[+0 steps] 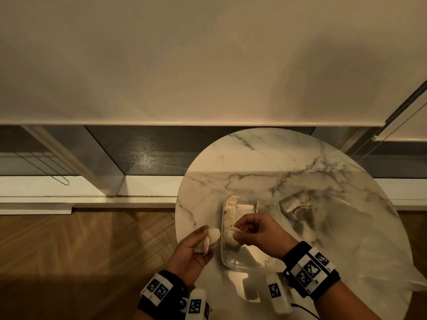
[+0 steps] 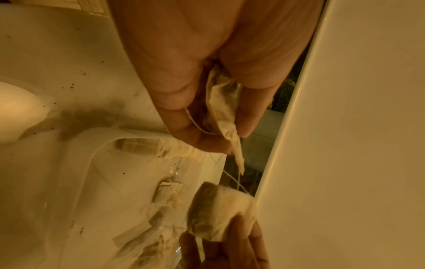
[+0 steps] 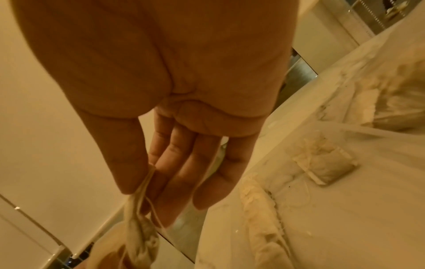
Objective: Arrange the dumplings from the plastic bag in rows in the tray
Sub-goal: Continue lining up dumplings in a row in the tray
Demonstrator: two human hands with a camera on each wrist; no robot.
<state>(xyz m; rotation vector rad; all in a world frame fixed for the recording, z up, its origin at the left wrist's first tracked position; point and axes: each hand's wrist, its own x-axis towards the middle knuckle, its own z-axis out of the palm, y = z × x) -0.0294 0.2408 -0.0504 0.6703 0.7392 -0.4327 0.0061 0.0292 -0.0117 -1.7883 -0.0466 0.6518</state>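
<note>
while the left hand point(image 1: 193, 247) is held just off the tabletop's point(image 1: 265, 162) left edge, its grip is curled round one dumpling point(image 1: 209, 239), a pale pouch that looks more like a tea bag, with a thread point(image 2: 195, 122) trailing from it. the thread appears to run across to a second pouch point(image 1: 231, 236), which is pinched between the thumb and fingers of the right hand point(image 1: 256, 232) over the tray point(image 1: 245, 264). if the two are pulled apart while tangled, a pouch could be torn or jerked out of a grip, and the left one would fall to the floor, since it hangs outside the rim. inside the tray, a row of pouches point(image 1: 230, 212) is laid along the left wall; a snagged thread could drag that row out of line. further right, the bag point(image 1: 300, 204) lies slack on the tabletop with more pouches showing through it, near the tray. loose threads are seen in the wrist views, so further tangling is judged likely when the next pouch is drawn out.
</note>
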